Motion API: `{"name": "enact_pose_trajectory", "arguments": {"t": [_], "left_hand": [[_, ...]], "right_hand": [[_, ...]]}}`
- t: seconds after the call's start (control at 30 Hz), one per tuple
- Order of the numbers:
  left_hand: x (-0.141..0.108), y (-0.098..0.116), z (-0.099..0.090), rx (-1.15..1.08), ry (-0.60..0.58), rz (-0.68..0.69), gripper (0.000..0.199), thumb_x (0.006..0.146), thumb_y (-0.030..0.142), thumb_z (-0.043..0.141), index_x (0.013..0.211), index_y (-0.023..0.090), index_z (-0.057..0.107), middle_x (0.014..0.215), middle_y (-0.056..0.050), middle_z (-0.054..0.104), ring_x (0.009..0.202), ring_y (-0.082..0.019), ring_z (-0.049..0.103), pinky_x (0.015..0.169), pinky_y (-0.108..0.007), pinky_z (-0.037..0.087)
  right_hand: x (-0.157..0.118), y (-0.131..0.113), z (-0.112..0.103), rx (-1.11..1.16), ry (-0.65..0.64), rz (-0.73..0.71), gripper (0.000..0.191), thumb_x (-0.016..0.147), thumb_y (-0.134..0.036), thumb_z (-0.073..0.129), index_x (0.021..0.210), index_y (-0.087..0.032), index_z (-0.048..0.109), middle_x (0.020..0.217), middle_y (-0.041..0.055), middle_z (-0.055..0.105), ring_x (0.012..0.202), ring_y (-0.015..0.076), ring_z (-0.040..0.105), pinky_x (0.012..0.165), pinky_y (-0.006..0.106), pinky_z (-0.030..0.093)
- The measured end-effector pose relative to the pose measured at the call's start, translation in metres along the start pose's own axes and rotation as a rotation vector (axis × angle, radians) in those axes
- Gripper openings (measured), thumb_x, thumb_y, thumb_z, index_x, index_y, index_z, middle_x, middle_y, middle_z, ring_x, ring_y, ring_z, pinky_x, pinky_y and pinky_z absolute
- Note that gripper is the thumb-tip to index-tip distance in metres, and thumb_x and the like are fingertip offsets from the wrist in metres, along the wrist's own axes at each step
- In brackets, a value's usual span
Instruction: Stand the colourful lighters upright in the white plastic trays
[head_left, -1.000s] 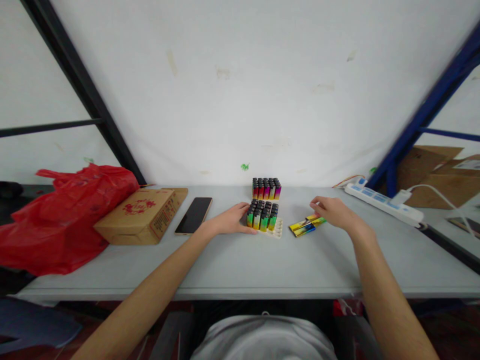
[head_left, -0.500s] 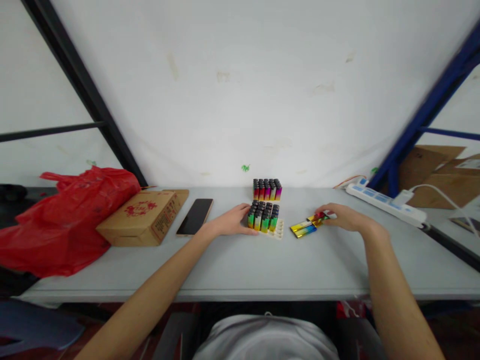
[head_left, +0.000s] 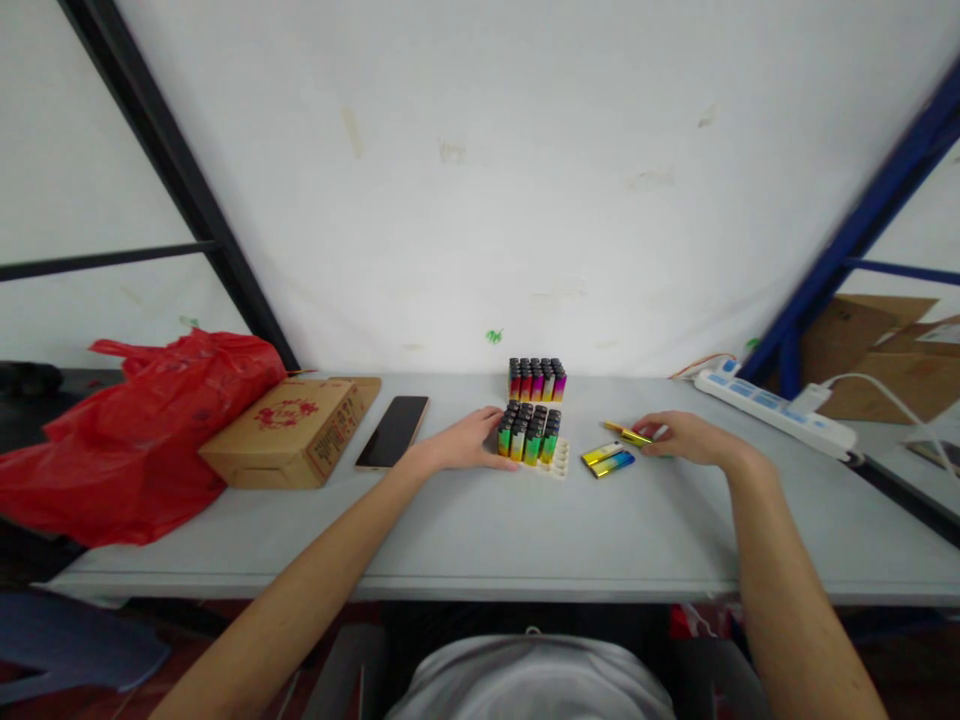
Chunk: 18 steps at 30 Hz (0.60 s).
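My left hand cups the left side of a pale rack, thumb at the near edge and fingers toward the far side. Upright yellow-and-green lighters with black tops fill much of this rack; holes show at its right end. My right hand pinches shiny yellow, lighter-sized pieces just right of the rack; how many is hard to see. On the table beside them lie two flat shiny pieces, yellow and blue. Behind, a second block of red, purple and yellow lighters stands upright.
To the left are a phone, a cardboard box and a red plastic bag. A white power strip with a plugged-in cable lies at the right. A wall rises behind the grey table.
The pieces in my right hand have turned from a flat red-and-yellow face to a thin yellow edge, apart from the two lying pieces. My left hand stays at the rack.
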<state>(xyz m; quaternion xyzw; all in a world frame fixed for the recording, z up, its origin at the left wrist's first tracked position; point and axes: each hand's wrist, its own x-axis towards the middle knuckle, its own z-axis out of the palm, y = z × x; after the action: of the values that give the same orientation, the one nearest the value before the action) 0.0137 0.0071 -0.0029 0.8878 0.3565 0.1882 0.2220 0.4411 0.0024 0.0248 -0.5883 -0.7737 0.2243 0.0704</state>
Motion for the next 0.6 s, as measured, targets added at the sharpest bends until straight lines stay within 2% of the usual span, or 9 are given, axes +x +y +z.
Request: {"name": "enact_pose_trajectory", "arguments": {"t": [0.37,0.6], "left_hand": [[0.0003,0.0020,-0.0006,0.026,-0.003,0.006,0.092,0.077,0.070,0.080,0.148,0.017,0.054,0.151,-0.017,0.056,0.137,-0.038,0.054,0.120,-0.049,0.041],[-0.0003,0.0004,0.0000,0.024,0.004,0.021,0.093,0.077,0.069,0.080,0.150,0.019,0.053,0.154,-0.016,0.054,0.139,-0.038,0.053,0.121,-0.049,0.040]], "right_hand": [[-0.0018,0.0020,-0.0033,0.033,0.062,-0.028,0.045,0.082,-0.048,0.068,0.116,-0.022,0.081,0.113,0.0085,0.081,0.101,0.0314,0.074,0.094,0.039,0.056],[-0.0029,-0.0021,-0.0050,0.017,0.062,-0.043,0.043,0.081,-0.047,0.070,0.113,-0.022,0.081,0.111,0.0087,0.082,0.099,0.0314,0.074,0.091,0.039,0.056]]}}
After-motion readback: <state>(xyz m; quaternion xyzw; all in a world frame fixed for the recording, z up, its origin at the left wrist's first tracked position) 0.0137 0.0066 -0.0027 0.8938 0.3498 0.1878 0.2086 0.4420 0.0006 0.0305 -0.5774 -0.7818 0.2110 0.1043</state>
